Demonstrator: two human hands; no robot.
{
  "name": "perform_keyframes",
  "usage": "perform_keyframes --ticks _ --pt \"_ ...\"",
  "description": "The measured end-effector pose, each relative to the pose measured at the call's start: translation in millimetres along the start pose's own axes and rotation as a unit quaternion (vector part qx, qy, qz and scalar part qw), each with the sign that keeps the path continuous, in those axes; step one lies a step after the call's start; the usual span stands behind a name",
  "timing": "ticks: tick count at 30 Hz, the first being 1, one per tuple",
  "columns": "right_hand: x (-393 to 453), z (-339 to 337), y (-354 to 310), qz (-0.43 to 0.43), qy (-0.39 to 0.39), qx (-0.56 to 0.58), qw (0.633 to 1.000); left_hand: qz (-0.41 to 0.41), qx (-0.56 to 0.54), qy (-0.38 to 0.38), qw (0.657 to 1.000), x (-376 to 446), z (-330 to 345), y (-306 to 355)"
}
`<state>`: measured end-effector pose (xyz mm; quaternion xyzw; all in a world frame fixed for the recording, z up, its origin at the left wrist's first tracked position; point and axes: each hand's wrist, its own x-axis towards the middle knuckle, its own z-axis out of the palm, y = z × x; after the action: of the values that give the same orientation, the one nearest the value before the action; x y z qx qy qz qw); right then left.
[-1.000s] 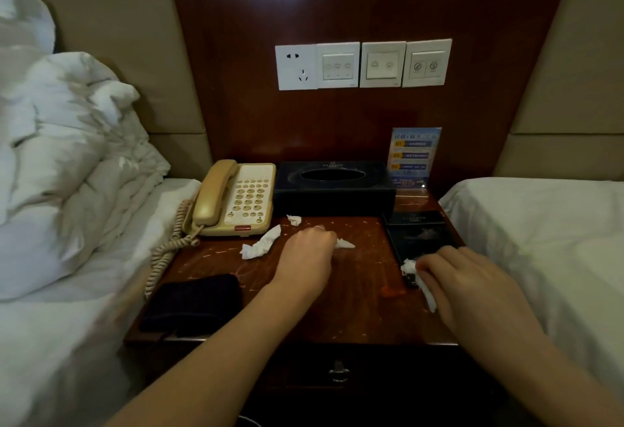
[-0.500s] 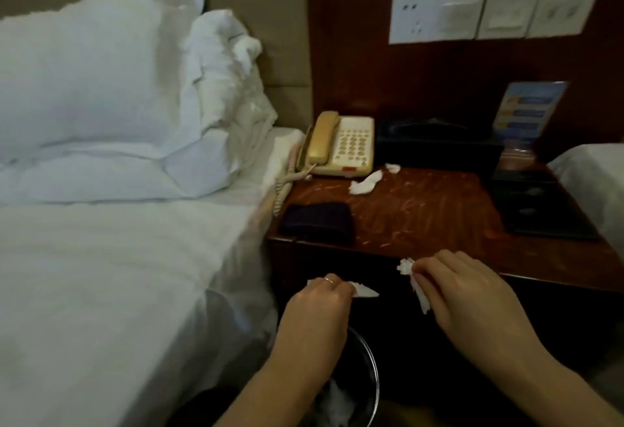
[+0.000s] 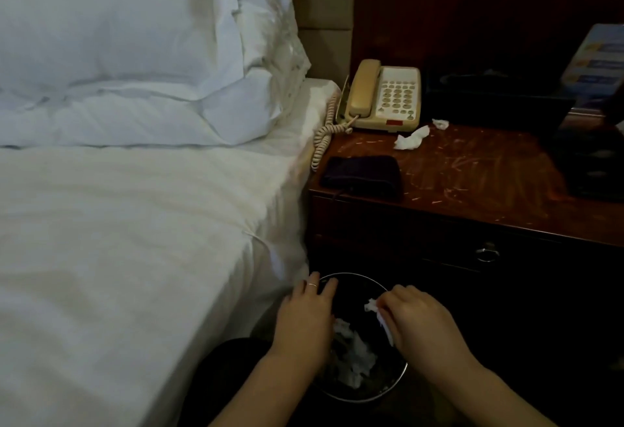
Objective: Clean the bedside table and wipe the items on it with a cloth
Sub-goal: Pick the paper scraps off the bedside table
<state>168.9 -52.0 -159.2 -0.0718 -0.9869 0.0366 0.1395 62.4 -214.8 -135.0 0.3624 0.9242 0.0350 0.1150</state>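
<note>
Darkness hides most of the black tissue box [image 3: 489, 89] and the tray at the right edge. Below the bedside table [image 3: 472, 183], the waste bin [image 3: 388, 389] holds crumpled white paper. Over it, the left hand [image 3: 305, 318] is relaxed and holds nothing; the right hand [image 3: 422, 322] pinches a tissue scrap [image 3: 373, 306]. The dark cloth [image 3: 361, 175] lies folded on the table.

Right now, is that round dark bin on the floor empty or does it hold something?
Not empty: crumpled white tissues lie inside the round dark waste bin under both hands.
</note>
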Motion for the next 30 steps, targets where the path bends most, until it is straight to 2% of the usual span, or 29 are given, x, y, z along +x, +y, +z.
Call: perform_keyframes --ticks 3,9,14,17,22,26,30 --pt "3 16 -10 -0.011 -0.035 -0.018 0.999 0.004 -0.004 0.103 0.995 -8 -5 -5" --pt "2 24 -18 -0.02 -0.076 -0.023 0.997 0.008 0.012 0.086 0.996 -14 -1 -10" --pt "9 -32 -7 -0.011 -0.024 -0.047 0.999 0.019 0.023 0.117 0.993 -12 -25 7" --pt "9 -75 9 0.013 0.002 -0.055 0.998 0.045 0.021 0.177 0.983 -5 -57 28" --pt "14 -141 62 0.065 0.037 -0.056 0.996 0.083 -0.05 0.245 0.965 28 -120 70" --pt "29 -172 105 0.118 0.041 -0.051 0.991 0.092 -0.067 0.243 0.963 76 -141 101" --pt "50 -173 135 0.114 0.035 -0.061 0.991 0.088 -0.033 0.21 0.973 136 -153 123"
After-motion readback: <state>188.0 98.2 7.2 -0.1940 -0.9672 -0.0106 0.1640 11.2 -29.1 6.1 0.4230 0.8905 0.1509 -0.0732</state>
